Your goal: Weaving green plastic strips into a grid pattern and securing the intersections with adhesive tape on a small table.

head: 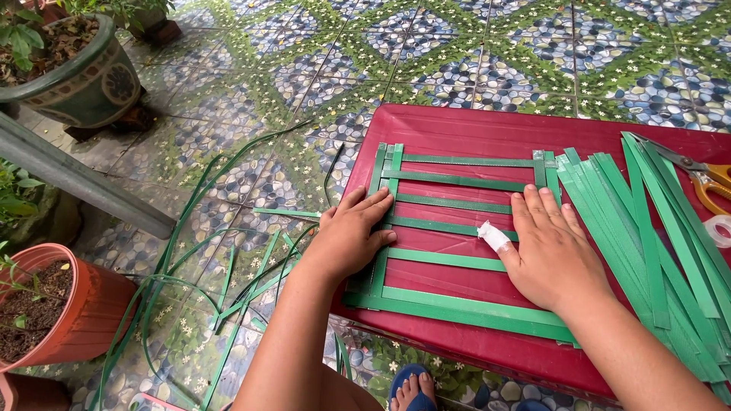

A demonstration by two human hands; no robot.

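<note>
A loose lattice of green plastic strips [457,183] lies flat on a dark red stool top [472,125]. My left hand [350,236] presses flat on the lattice's left upright strips, fingers together and pointing right. My right hand [544,247] lies palm down on the horizontal strips near the lattice's right side; its thumb wears a white bandage. Neither hand grips anything. A pile of cut green strips [655,236] lies just right of my right hand.
Orange-handled scissors [704,179] and a roll of clear tape [719,228] sit at the stool's right edge. Loose green strips [228,281] trail over the patterned tile floor at left. Plant pots [84,84] [46,304] and a grey pipe [76,179] stand on the left. A foot in a blue sandal [411,388] shows below.
</note>
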